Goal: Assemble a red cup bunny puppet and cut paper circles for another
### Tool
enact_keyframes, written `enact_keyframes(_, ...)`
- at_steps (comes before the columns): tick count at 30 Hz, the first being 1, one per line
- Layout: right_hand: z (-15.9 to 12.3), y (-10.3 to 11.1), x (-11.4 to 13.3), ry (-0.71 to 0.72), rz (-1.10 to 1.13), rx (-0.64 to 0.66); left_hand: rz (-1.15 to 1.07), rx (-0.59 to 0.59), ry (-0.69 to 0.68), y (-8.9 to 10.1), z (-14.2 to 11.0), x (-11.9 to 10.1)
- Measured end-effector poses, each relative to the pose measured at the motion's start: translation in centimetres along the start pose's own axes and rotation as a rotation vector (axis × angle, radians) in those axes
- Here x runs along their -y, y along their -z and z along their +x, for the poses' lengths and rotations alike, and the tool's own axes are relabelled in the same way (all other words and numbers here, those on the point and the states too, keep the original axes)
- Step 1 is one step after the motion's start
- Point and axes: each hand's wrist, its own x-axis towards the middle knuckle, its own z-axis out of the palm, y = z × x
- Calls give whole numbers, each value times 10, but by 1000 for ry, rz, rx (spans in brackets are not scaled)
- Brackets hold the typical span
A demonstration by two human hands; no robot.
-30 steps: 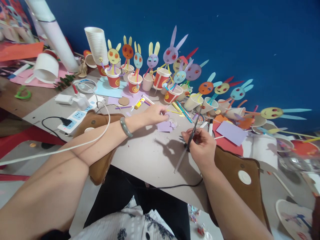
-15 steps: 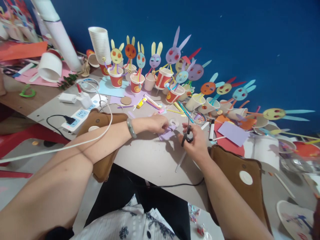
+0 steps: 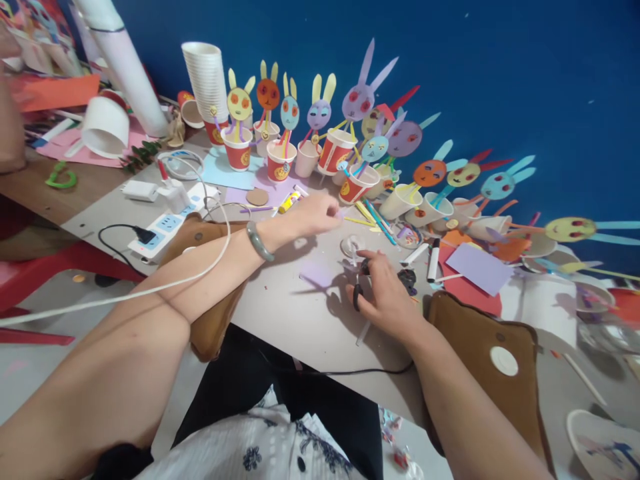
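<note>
My left hand (image 3: 316,215), a bangle on its wrist, is closed in a pinch above the table. A small purple scrap of paper (image 3: 341,213) shows at its fingertips, partly blurred. Lower and to the right, my right hand (image 3: 384,291) is closed around the black handles of a pair of scissors (image 3: 357,297), close to the tabletop. The fingers hide much of the scissors. Just beyond that hand lies a roll of clear tape (image 3: 351,246). Between my hands, a purple piece of paper (image 3: 316,274) rests on the table.
Rabbit-faced paper cups (image 3: 281,161) line the blue wall. Pens and a yellow tube (image 3: 289,202) lie before them. On the left are a power strip (image 3: 163,230) and a white cable crossing my left arm. Brown cushions (image 3: 480,353) flank me. Someone's arm (image 3: 10,113) shows far left.
My left hand has lifted away from the table, leaving purple paper behind. My right hand has lowered and turned the scissors down toward the tabletop. The view has shifted slightly.
</note>
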Motion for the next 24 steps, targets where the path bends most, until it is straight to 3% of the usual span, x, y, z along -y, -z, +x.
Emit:
enact_keyframes(3,-1,-1,2,62,-103,92,-264,-374,3,3,12,3)
enact_keyframes(7,-5,6,13,63,-185,188,-507,-523,22,8,23,5)
enact_keyframes(12,-11,19,36,13,-205,321,-637,-524,89,8,21,0)
enact_keyframes(17,-15,28,58,-18,-173,407,-586,-447,142,5,15,-5)
enact_keyframes(24,-18,24,81,131,72,444,-500,-430,91,2,18,-16)
